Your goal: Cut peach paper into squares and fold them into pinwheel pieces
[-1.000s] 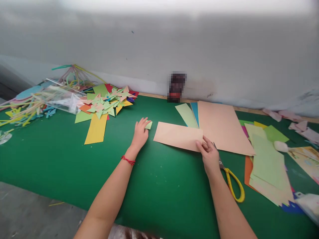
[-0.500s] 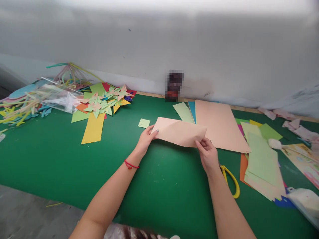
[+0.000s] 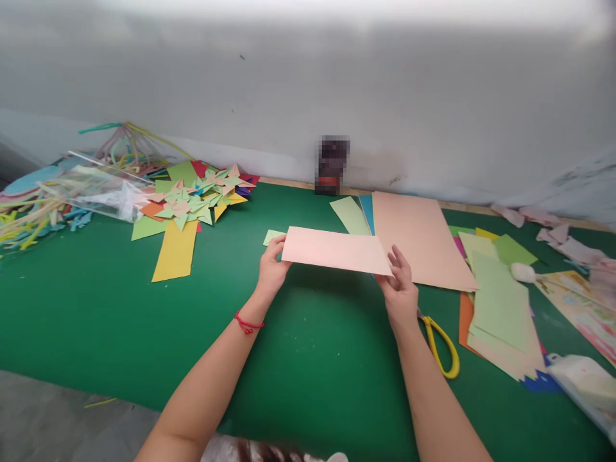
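A pale pink sheet of paper is held up over the green table between my two hands. My left hand grips its left edge, the thumb hidden behind the paper. At the lower right corner, my right hand pinches the sheet, with some fingers raised off it. Just beyond my left hand lies a small light green paper square, partly covered. Yellow-handled scissors rest beside my right forearm, their blades hidden. A larger pink sheet lies flat behind my right hand.
Folded paper stars are heaped at the back left, with a yellow paper strip in front. Colourful thin strips crowd the far left. Light green papers are stacked at the right. A pixelated dark object stands against the wall.
The pink sheet has tilted and flattened out, moving slightly left with both hands. My left thumb has gone behind it, and my right fingers have lifted and spread.
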`<state>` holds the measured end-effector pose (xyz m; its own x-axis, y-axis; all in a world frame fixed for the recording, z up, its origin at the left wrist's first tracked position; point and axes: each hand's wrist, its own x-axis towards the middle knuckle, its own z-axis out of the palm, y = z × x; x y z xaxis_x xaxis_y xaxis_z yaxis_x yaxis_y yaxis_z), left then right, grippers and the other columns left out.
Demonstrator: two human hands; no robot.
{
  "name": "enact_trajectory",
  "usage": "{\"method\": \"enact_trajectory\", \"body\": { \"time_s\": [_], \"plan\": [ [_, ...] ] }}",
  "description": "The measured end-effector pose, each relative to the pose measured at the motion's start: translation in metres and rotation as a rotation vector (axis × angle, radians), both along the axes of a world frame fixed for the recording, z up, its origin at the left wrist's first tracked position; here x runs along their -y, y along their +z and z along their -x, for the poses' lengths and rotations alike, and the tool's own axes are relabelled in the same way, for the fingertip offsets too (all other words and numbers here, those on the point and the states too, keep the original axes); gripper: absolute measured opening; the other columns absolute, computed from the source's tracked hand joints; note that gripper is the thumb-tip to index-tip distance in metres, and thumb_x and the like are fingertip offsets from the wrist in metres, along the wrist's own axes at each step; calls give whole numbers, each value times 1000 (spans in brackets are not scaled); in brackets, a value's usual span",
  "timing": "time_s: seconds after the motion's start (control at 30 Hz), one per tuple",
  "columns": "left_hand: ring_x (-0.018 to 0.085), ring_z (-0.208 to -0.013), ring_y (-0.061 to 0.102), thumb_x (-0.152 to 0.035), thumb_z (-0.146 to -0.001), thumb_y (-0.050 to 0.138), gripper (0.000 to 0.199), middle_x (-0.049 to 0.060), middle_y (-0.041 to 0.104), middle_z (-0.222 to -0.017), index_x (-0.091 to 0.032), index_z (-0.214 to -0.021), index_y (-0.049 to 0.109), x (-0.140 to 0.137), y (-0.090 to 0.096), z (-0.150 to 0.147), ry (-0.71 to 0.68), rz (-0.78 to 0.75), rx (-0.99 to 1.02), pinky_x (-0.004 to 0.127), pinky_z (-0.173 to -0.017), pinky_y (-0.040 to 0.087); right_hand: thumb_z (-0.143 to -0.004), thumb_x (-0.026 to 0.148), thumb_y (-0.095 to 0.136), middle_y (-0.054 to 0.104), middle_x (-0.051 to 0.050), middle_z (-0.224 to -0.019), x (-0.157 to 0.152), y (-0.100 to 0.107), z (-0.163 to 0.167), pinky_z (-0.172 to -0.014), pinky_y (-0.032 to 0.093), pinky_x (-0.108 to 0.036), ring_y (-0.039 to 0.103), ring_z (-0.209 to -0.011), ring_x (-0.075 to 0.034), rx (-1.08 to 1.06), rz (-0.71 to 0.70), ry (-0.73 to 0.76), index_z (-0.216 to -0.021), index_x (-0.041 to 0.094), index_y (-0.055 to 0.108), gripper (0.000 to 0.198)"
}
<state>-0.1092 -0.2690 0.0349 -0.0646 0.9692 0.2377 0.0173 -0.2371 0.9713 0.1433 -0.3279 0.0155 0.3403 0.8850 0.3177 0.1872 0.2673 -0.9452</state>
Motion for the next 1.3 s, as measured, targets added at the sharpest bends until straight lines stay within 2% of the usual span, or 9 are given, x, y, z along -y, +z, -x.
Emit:
{"method": "enact_trajectory", "body": {
  "time_s": [0.1,0.23,0.43,0.57,0.67,0.8,1.0,1.1,1.3],
  "plan": [
    [23,-116,45,-19,-67,65,16,6,53,-121,-18,-83,69,0,1,1,-1,114,111,34,-97,37,-72,25,65,36,-3,-140,0,-4,1,-98,38,-45,39,-124,-26,-24,28,12,-84,24,65,11],
    [26,-107,52,-26,-76,54,21,9,58,-114,-15,-91,64,2,1,0,-94,351,348,41,-86,47,-73,27,65,39,-6,-138,-1,-4,4,-96,41,-43,45,-119,-27,-34,48,3,-86,23,67,15],
    [26,-102,55,-36,-78,55,28,11,59,-111,-14,-94,61,5,2,0,-172,476,500,45,-82,50,-72,25,65,39,-6,-138,-1,-4,4,-97,41,-39,46,-119,-25,-26,63,2,-82,21,67,11],
    [22,-96,58,-27,-70,67,33,11,63,-103,-12,-98,61,5,2,-1,-211,448,311,41,-86,49,-73,26,62,44,-3,-134,-2,-6,4,-97,41,-41,44,-120,-24,-218,139,23,-86,23,66,14],
    [20,-93,59,-26,-68,68,33,9,64,-99,-12,-97,60,4,1,-1,-211,406,279,39,-87,47,-77,29,55,63,-2,-107,-4,-3,5,-86,49,-45,58,-102,-23,-507,244,148,-87,24,65,15],
    [18,-90,59,-22,-63,70,30,6,65,-94,-13,-91,62,1,1,-1,-216,335,224,34,-85,44,-79,34,51,69,-1,-88,-4,4,7,-76,54,-43,64,-84,-21,-669,323,242,-88,23,66,20],
    [9,-60,48,-13,-61,65,9,-3,53,-63,-15,-61,57,3,2,4,-176,249,87,21,-59,38,-82,51,45,69,-3,-93,-3,8,9,-74,54,-40,64,-88,-21,-644,382,263,-95,23,64,37],
    [8,-56,43,-11,-60,61,8,-4,48,-62,-15,-56,56,4,3,7,-184,203,39,20,-54,33,-81,60,39,70,-5,-86,-1,10,8,-69,53,-36,64,-83,-22,-606,408,241,-87,20,66,49],
    [12,-68,50,-8,-61,56,13,1,53,-78,-17,-56,64,8,7,7,-247,170,-57,23,-57,36,-68,43,67,66,1,-71,1,11,3,-51,45,-25,59,-57,-14,-387,489,47,-88,23,66,29]
  ]
}}
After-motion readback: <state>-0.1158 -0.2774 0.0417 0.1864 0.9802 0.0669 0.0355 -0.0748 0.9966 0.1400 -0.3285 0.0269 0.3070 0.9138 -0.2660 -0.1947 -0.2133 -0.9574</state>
